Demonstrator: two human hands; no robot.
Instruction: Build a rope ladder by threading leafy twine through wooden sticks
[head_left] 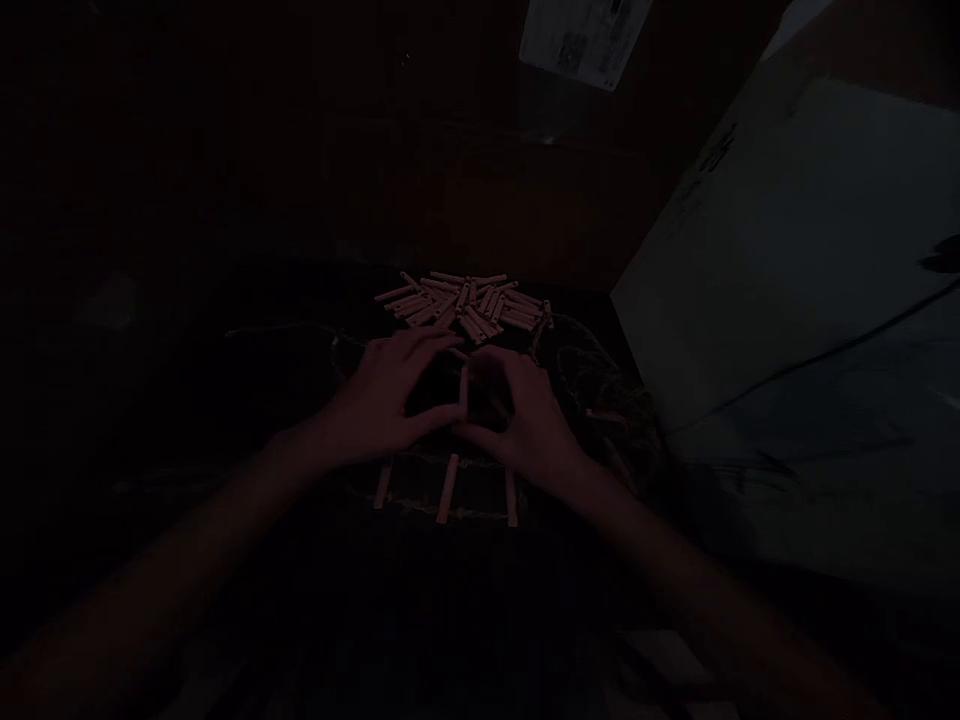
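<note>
Pair of hands, left hand (379, 395) and right hand (525, 415), held together, fingertips around one upright pale rod (464, 390), grip unclear in the dimness; rod likely light, stiff and thin, best taken between fingertips at mid-length; three similar rods (448, 488) lying parallel across twine (427, 508) just below the hands; tangled cord (600, 400) beside the right hand; loose heap of rods (465, 305) beyond; pale board (787, 250) farther right

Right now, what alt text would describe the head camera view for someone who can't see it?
In dim light, a left hand and right hand close around a pale stick, above a row of sticks. A heap of sticks lies beyond, beside a tangle of cord.
</note>
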